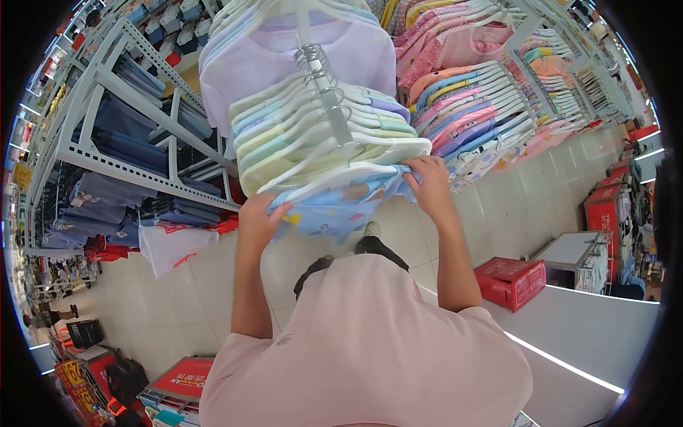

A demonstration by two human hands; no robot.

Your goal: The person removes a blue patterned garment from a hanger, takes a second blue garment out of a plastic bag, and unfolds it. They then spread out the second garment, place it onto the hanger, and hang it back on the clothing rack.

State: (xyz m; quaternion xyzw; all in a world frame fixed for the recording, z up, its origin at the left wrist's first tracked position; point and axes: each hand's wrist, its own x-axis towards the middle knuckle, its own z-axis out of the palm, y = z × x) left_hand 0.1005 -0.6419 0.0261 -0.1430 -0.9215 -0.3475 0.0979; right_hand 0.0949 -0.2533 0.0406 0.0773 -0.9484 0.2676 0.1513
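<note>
A light blue printed shirt (324, 215) hangs on a white hanger (341, 173) at the near end of the clothes rail (339, 127). My left hand (260, 213) grips the shirt at its left shoulder, fingers closed on the cloth by the hanger's end. At the opposite shoulder, my right hand (430, 183) pinches the same shirt, its fingers curled over the edge. Close behind hang several pastel shirts (284, 135) on white hangers, and past them a lilac shirt (313, 60) faces me.
On the left stands a white metal rack (135, 167) with folded dark blue clothes. More children's clothes (469, 121) hang on rails to the right. A red box (510, 282) sits at lower right. Tiled floor (167, 306) lies below.
</note>
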